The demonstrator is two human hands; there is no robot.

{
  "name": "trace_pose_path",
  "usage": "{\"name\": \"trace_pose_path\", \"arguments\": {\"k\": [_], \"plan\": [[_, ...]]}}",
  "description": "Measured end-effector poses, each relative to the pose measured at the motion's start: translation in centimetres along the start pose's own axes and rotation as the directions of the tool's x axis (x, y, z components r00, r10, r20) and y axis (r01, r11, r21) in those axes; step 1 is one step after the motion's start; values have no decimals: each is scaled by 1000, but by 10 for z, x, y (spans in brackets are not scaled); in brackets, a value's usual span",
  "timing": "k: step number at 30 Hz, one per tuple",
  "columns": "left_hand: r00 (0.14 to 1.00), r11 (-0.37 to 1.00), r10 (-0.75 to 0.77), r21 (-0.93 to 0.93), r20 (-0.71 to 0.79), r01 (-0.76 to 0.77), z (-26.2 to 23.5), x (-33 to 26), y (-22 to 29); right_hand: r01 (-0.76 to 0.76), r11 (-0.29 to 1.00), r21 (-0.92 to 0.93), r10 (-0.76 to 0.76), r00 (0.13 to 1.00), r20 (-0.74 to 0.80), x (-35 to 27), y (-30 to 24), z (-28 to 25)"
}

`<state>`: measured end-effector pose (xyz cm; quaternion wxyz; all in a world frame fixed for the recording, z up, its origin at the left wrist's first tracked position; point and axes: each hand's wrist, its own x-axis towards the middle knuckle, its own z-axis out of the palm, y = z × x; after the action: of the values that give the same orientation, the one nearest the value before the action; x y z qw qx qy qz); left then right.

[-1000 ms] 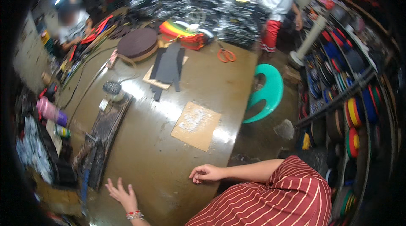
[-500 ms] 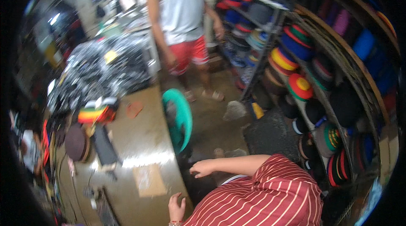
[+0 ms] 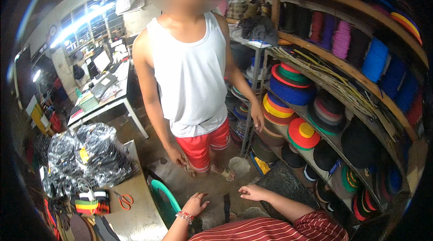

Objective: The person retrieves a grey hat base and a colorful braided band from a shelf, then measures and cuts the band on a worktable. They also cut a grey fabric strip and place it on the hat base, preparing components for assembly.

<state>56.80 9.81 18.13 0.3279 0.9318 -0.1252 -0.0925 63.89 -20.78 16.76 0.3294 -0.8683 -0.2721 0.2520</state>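
My left hand [image 3: 196,204] has a beaded bracelet at its wrist and is held out in the air, fingers loosely apart, with nothing in it. Nearest to it is a green plastic chair [image 3: 163,196] beside the table. My right hand [image 3: 252,192] hovers over the floor with its fingers slightly bent and apart, also bare. In front of both hands stands a person in a white tank top [image 3: 187,69] and red shorts [image 3: 200,148], arms hanging down.
The table [image 3: 140,214] at left carries plastic-wrapped dark bundles [image 3: 88,159], orange-handled scissors [image 3: 124,200], striped knitted pieces [image 3: 91,204] and a brown cap [image 3: 82,228]. Along the right, shelves hold colourful knitted hats [image 3: 303,133] and yarn rolls [image 3: 375,59]. Behind stands a white desk [image 3: 108,99].
My view has swung up and away from the table towards the person, who now appears nearer. My left hand has moved off the table's edge and out beside the chair.
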Motion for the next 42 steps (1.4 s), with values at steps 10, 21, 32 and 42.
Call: {"name": "trace_pose_path", "arguments": {"k": [10,21,32,42], "plan": [[561,964,-66,198,825,-180,64,35,-10,-77,996,-42,83,983,166,-30,-51,53],[676,946,42,189,735,-264,69,15,-114,-289,950,121,313,877,-364,-95,-86,62],[682,921,79,208,728,-329,85,-24,-125,-248,967,61,255,934,-249,-93,-126,58],[941,930,156,-276,-299,-241,8,1,-67,314,932,-181,-360,856,-371,-35,-227,10]]}}
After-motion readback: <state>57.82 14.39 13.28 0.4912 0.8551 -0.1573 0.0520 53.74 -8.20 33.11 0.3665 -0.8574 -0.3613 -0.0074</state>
